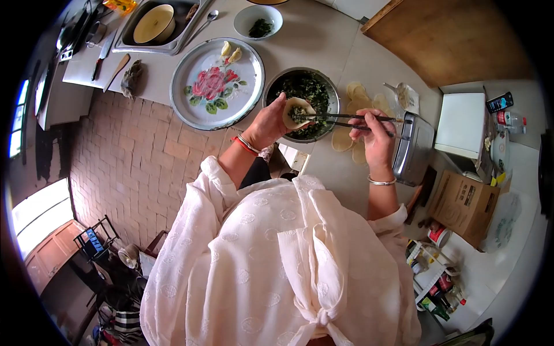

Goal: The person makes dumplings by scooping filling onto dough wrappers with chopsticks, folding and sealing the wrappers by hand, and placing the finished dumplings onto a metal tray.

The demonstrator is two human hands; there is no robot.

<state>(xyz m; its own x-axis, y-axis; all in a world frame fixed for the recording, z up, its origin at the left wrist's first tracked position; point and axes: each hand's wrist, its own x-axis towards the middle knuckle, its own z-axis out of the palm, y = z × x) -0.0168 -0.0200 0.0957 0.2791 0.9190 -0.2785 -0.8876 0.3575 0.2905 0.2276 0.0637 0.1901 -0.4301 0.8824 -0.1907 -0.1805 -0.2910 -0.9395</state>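
My left hand (270, 122) holds a round dough wrapper (291, 117) cupped in its fingers, with green filling on it, over the near left part of a metal bowl (330, 95) of chopped green filling. Dark chopsticks (340, 120) are gripped in my right hand (376, 135), their tips at the filling in the wrapper. Several flat wrappers (341, 139) lie on the counter right of the bowl, partly hidden behind my right hand. On the left, a round tray (245, 72) with a painted flower carries folded dumplings (231, 53) at its far edge.
A white bowl (273, 17) with some greens stands beyond the tray. A sink (167, 43) with a yellow basin, a spoon (206, 22) and a knife (103, 56) are at the far left. A metal box (414, 147) sits right of my right hand, near a cardboard box (464, 205).
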